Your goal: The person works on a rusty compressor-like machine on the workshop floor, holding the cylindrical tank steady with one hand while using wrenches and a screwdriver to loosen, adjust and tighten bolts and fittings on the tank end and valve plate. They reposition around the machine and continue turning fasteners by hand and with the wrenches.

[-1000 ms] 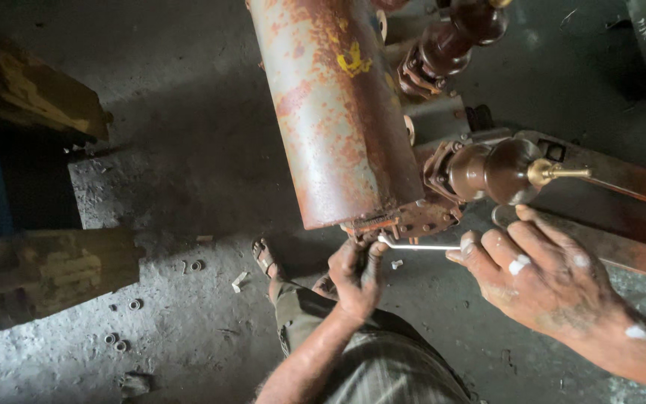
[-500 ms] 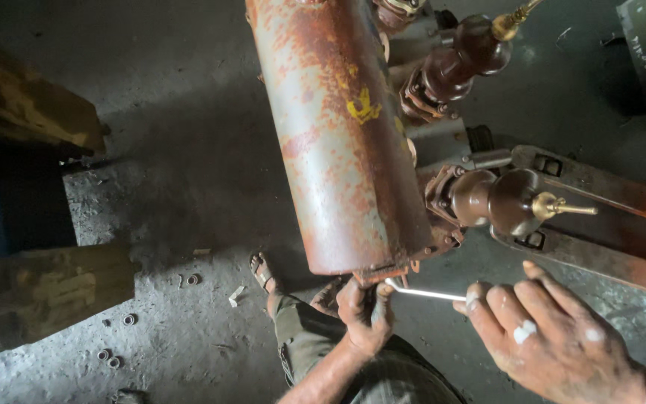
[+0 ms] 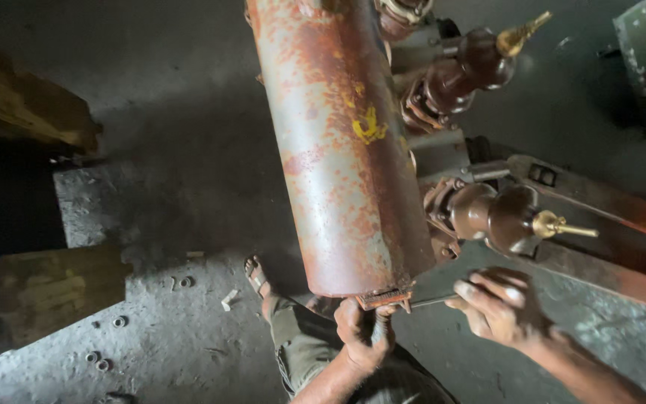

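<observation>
Washers and small nuts lie scattered on the concrete floor at near left, next to a wooden block, and there's another worn wooden piece further back on the left. Right of the tank two brown ribbed insulators stick out, each with a brass stud on the end: one far, one nearer. The nearer one sits just above the right hand, so it's pretty crowded in there. An orange-painted steel frame runs under it off to the right. The person's sandalled foot is planted on the floor just left of the tank's near end.

Floor is grey, dusty, rough concrete, and the whole place is dim, with dark shadow at far left.

The tank is a big rusty cylinder, grey paint flaking off, with a yellow mark on its side, running from far to near through the middle. At its near bottom edge sits a small rusted bracket. The left hand has its fingers clenched on that bracket. The right hand has its fingers wrapped around a thin metal rod-like tool that reaches over to the bracket.
</observation>
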